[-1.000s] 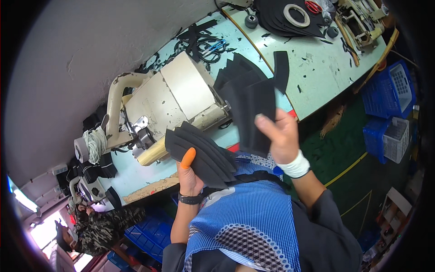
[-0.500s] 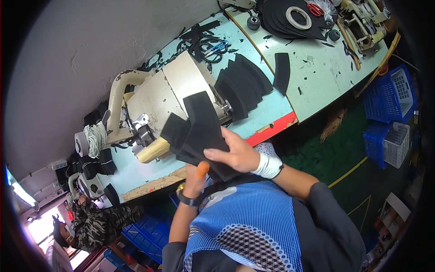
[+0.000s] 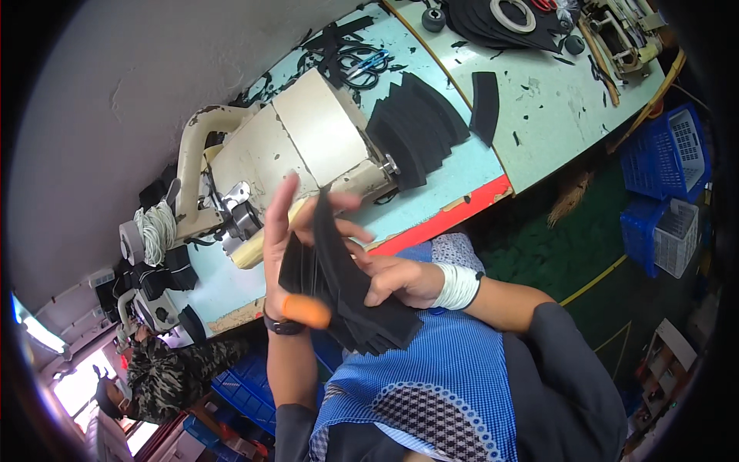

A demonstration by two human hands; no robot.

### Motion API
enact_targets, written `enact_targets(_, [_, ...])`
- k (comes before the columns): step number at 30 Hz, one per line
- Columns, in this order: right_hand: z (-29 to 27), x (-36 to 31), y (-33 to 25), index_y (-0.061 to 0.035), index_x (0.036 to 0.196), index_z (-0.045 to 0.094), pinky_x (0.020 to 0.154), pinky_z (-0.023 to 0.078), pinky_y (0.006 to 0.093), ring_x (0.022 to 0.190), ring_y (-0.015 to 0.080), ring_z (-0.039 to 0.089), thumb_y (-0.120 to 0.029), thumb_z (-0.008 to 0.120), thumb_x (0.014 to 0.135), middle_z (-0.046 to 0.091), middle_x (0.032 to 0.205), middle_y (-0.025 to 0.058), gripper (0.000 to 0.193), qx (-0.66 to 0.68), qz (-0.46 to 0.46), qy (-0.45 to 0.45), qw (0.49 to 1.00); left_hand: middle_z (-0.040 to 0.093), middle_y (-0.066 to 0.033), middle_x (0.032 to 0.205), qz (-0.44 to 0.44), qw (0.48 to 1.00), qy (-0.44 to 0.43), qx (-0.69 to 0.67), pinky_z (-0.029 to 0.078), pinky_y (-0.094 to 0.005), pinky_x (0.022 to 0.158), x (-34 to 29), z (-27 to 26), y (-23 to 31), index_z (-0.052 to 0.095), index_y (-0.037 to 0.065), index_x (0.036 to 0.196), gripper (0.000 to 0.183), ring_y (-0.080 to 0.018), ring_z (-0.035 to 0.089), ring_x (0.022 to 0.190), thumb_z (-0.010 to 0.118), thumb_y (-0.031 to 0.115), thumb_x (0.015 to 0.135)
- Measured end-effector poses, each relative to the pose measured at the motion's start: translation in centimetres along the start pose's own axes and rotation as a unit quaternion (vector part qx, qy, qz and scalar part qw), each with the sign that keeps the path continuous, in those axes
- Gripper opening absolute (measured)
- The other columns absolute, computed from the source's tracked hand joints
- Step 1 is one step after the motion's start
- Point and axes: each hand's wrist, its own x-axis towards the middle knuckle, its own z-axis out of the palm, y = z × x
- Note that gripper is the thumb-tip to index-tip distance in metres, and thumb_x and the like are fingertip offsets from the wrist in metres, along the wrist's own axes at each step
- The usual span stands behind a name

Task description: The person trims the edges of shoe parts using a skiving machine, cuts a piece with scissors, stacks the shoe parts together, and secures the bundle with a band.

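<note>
Black pieces (image 3: 339, 269) stand between the fingers (image 3: 279, 212); right thumb (image 3: 379, 293) — in front.

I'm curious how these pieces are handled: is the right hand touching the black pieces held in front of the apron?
Touching: the head view shows the right hand's thumb lying over the near face of the black pieces.
</note>
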Motion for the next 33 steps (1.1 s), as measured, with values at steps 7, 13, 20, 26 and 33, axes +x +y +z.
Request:
enact_targets(7, [0.8,-0.4,0.4,0.0064,0.129,0.050,0.090,0.049,0.0290,0.102,0.0172,0.062,-0.029,0.059,0.090,0.062,0.113,0.0144,0.054,0.094,-0.024,0.023,0.995,0.055,-0.0282,0.121,-0.049,0.997,0.005,0.066,0.054,-0.0481,0.088,-3.6,-1.4,-1.0,0.053,0.003,0.120,0.056,-0.0375,0.063,0.107,0.082,0.023,0.076])
enact_targets(13, [1.1,1.4,2.1,0.0047,0.121,0.056,0.086,0.051,0.0293,0.099,0.0166,0.063,-0.032,0.059,0.092,0.063,0.109,0.0136,0.046,0.115,0.005,0.025,0.993,0.056,-0.0268,0.122,0.009,0.996,-0.033,0.083,0.052,-0.0518,0.094,-4.3,-4.5,-0.8,0.055,0.004,0.127,0.065,-0.0406,0.060,0.113,0.085,0.017,0.071])
enact_targets(20, [3.2,5.3,4.7,0.0019,0.121,0.056,0.088,0.049,0.0291,0.096,0.0150,0.062,-0.031,0.060,0.092,0.062,0.107,0.0099,0.044,0.142,-0.014,0.074,0.987,0.059,-0.0227,0.121,-0.130,0.991,0.008,0.042,0.055,-0.0430,0.091,-6.3,-7.9,1.1,0.054,-0.001,0.126,0.056,-0.0325,0.064,0.107,0.079,0.007,0.076])
enact_targets(26, [5.2,9.2,7.8,0.0031,0.120,0.053,0.081,0.050,0.0281,0.091,0.0140,0.061,-0.031,0.071,0.081,0.061,0.102,0.0080,0.055,-0.011,-0.019,0.020,1.000,0.056,-0.0161,0.119,-0.108,0.994,0.013,-0.028,0.051,-0.0416,0.096,-8.6,-11.0,3.6,0.035,0.004,0.145,0.092,-0.0296,0.060,0.112,0.086,0.018,0.070])
enact_targets(33, [7.0,13.8,11.1,0.0068,0.122,0.052,0.089,0.051,0.0354,0.096,0.0264,0.064,-0.045,0.063,0.088,0.063,0.102,0.0176,0.063,-0.045,-0.035,0.105,0.993,0.068,-0.0091,0.099,-0.260,0.965,0.028,0.036,0.054,-0.0317,0.077,-14.7,-17.8,6.0,0.053,-0.001,0.126,0.049,-0.0186,0.066,0.083,0.071,0.019,0.086])
